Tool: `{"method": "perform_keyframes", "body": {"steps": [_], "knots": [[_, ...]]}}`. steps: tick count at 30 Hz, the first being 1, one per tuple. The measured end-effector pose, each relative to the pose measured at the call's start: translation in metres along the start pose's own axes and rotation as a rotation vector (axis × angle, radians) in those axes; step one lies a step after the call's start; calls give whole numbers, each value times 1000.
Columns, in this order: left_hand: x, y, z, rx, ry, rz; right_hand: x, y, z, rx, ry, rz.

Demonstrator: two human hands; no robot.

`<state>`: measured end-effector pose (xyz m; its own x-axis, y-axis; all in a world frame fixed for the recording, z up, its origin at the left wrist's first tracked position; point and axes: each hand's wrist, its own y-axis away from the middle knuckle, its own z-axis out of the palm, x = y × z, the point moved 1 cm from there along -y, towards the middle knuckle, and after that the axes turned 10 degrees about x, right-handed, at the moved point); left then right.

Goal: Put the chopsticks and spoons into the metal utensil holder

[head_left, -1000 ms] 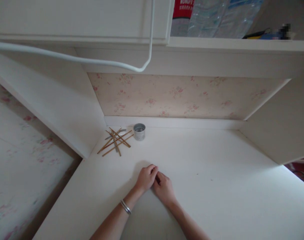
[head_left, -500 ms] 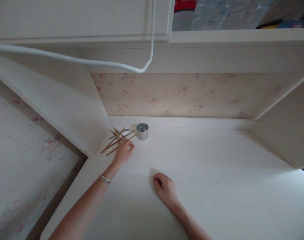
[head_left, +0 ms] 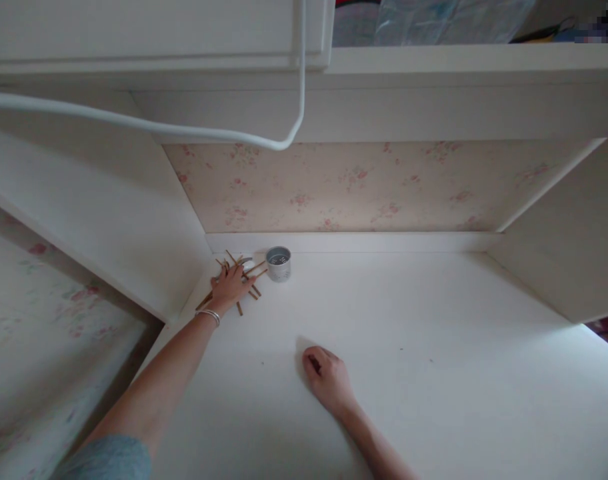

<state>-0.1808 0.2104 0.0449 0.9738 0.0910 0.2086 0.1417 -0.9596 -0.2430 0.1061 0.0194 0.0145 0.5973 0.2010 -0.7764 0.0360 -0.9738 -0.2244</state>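
Observation:
At the back left corner, my left hand (head_left: 229,285) lies over a loose heap of chopsticks (head_left: 255,291), its fingers spread and touching them. Several of the thin brown sticks point out in different directions from beneath it. A curved metal piece, perhaps cutlery (head_left: 245,261), partly shows among the sticks; the hand hides the rest of it. Just right of the heap stands an upright grey perforated holder (head_left: 279,265), with holes visible in its bottom. My right hand (head_left: 327,375) rests on the white surface nearer to me, curled into a loose fist around a dark hollow, apart from everything else.
The white tabletop (head_left: 434,307) is bounded by a low back ledge (head_left: 354,242) and side panels. A white bent tube (head_left: 209,131) hangs across the upper left, below a cabinet door (head_left: 149,30). A shelf at top right holds plastic-wrapped items (head_left: 424,23).
My left hand has gone from a pinch at the chopsticks' right side to lying spread over them, farther left. The sticks lie differently. My right hand stays in place.

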Motion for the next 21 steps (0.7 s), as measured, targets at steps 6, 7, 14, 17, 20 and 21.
{"method": "perform_keyframes", "body": {"steps": [6,7,14,17,20,21], "knots": [[-10,-15,2,-56,32,32,2,-5,4,4,35,-19],[-12,-17,3,-78,37,31,3,-6,4,6,41,-20],[-12,-17,15,-122,36,-18,3,-6,7,21,66,-13],[-8,-9,17,-124,30,-14,4,-6,6,17,59,-12],[-7,5,15,-137,35,-19,3,-5,4,15,54,-7],[-7,10,14,-144,40,-20,3,-4,4,14,55,-10]]}}
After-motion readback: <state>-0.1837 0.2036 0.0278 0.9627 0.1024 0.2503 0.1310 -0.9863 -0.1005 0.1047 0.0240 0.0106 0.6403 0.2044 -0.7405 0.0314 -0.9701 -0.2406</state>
